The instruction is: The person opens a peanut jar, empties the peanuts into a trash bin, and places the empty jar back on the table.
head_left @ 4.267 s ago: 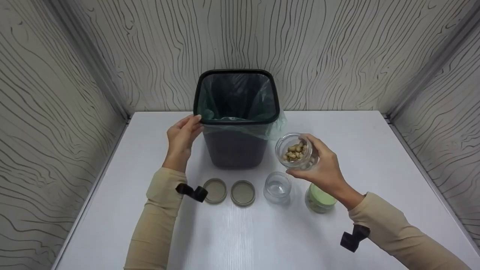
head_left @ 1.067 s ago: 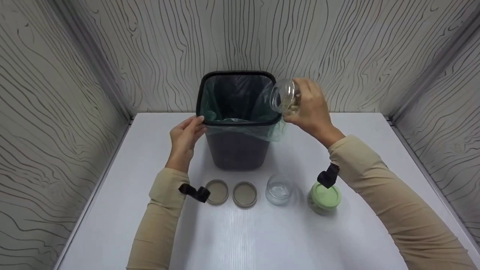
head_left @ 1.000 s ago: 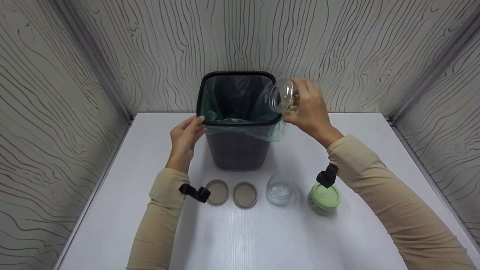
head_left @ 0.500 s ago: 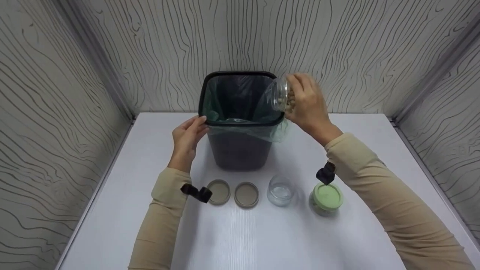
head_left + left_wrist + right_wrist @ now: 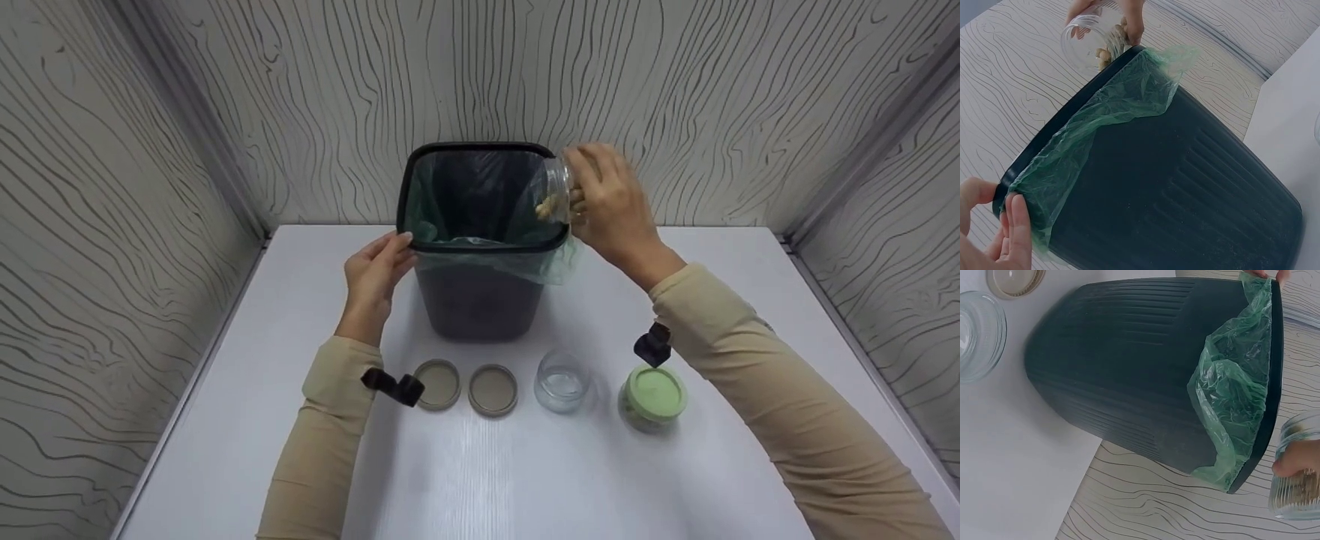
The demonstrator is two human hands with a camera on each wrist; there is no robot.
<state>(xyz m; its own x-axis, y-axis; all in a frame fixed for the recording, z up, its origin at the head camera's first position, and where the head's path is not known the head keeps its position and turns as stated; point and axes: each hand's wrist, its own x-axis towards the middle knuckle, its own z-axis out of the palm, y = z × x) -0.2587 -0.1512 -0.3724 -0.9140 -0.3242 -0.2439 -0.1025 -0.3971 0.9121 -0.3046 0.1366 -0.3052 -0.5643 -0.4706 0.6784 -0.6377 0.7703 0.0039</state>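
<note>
My left hand [image 5: 371, 274] pinches the near-left corner of the rim of a dark waste bin [image 5: 480, 300], thumb on one side and fingers on the other in the left wrist view. A green plastic liner [image 5: 1129, 93] folds over that rim. My right hand [image 5: 619, 206] grips a clear glass jar [image 5: 556, 176], tipped sideways with its mouth over the bin's right edge. Tan pieces that look like peanuts [image 5: 546, 208] show at the jar's mouth. More of them lie inside the jar [image 5: 1297, 495], partly hidden by the fingers.
Two lids [image 5: 437, 384] lie in front of the bin. To their right stand an uncovered clear glass jar [image 5: 562, 386] and a jar with a green lid [image 5: 655, 394]. Behind the white table [image 5: 480, 480] rises a wood-patterned wall [image 5: 337, 97].
My right hand has brought the jar from above the table up to the bin and tipped it further; the peanuts have slid to its mouth. My left hand keeps its hold on the rim.
</note>
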